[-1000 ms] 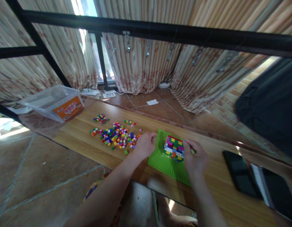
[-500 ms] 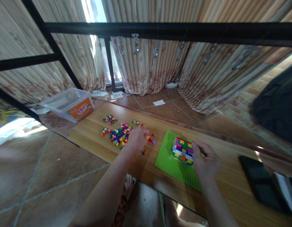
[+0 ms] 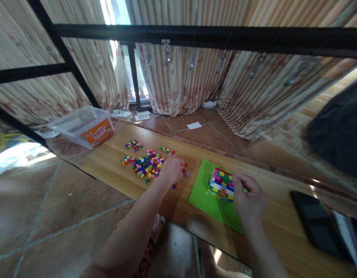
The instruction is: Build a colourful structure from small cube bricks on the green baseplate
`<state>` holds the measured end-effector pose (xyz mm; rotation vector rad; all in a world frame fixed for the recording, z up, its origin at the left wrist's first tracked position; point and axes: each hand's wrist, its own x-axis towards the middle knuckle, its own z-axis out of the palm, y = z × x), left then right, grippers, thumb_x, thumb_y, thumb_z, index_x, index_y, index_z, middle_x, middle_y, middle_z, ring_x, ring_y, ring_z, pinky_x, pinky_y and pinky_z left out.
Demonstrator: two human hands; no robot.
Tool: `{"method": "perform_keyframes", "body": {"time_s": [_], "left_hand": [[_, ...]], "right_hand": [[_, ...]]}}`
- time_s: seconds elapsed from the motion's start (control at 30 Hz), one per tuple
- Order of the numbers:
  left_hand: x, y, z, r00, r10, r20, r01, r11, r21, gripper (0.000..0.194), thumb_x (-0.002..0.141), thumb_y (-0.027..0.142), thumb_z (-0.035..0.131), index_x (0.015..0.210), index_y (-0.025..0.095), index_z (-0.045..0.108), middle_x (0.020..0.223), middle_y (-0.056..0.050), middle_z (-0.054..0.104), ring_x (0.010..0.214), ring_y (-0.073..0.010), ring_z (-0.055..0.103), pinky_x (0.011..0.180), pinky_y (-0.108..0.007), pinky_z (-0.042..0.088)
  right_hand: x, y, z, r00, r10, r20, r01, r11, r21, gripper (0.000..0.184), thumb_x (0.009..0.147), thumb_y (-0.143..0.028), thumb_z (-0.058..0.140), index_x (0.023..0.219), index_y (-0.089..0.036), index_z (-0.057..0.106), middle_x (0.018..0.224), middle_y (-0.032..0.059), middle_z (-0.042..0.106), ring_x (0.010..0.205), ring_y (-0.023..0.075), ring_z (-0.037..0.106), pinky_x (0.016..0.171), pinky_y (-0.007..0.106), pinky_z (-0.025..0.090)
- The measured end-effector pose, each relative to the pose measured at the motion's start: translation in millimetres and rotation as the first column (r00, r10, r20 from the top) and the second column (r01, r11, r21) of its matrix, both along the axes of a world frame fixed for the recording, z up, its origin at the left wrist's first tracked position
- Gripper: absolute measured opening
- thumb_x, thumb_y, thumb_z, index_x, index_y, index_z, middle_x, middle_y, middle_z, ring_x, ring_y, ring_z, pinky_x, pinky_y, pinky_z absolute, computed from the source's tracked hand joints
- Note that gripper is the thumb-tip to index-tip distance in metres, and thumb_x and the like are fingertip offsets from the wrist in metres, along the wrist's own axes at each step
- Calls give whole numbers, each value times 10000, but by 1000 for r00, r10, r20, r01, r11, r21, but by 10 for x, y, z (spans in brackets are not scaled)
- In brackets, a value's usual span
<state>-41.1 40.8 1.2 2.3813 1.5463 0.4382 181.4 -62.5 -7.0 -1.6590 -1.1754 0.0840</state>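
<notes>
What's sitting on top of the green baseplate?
A block of multicoloured bricks stands on the green baseplate. The right hand hides part of the plate's right side; that part and the surface under the block cannot be seen.

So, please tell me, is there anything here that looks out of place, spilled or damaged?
A white paper lies alone on the tiled floor beyond the table, perhaps dropped. The loose bricks are scattered, but on the table, so probably not spilled. I see no clear damage.
</notes>
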Motion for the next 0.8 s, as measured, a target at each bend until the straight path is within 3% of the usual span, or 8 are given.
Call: {"method": "perform_keyframes", "body": {"time_s": [0.13, 0.2, 0.37, 0.53, 0.8], "left_hand": [[59, -25, 43, 979, 13, 205, -12, 1000, -7, 201, 852, 154, 489, 858, 164, 690, 864, -57, 686, 829, -169, 621, 821, -297, 475], [144, -75, 66, 941, -18, 339, 36, 998, -48, 200, 863, 162, 481, 888, 164, 679, 833, -36, 691, 768, -147, 619, 755, -270, 474], [482, -274, 57, 745, -101, 660, 269, 950, -159, 122, 816, 144, 549, 823, 145, 671, 799, -25, 694, 736, -126, 616, 706, -237, 473], [709, -384, -10, 543, 79, 836, 415, 840, -349, 120, 714, 112, 658, 834, 117, 648, 754, -26, 685, 683, -114, 618, 665, -227, 483], [722, -402, 14, 454, 285, 844, 512, 692, -509, 220, 643, 168, 745, 821, 97, 634, 715, -22, 658, 603, -89, 584, 593, -215, 466]], "right_hand": [[-1, -2, 42, 1000, -27, 3, 27, 999, 40, 236, 836, -370, 588, 844, -172, 718, 835, 64, 712, 771, 193, 652, 725, 317, 501], [-2, -5, 62, 1000, -14, 7, 13, 998, 60, 227, 844, -361, 582, 842, -178, 717, 838, 59, 709, 782, 191, 649, 736, 321, 503], [-19, -36, 75, 975, 217, 37, -218, 976, 16, 202, 866, -354, 577, 921, -222, 719, 971, 56, 692, 901, 191, 639, 817, 349, 508], [-35, -66, 50, 899, 405, 168, -401, 914, -61, 192, 890, -305, 560, 990, -260, 717, 1055, 60, 660, 988, 192, 609, 888, 384, 495], [77, -105, 62, 867, 457, 198, -447, 890, -91, 172, 889, -326, 573, 958, -274, 721, 1027, 43, 656, 972, 189, 606, 868, 373, 501]]}}
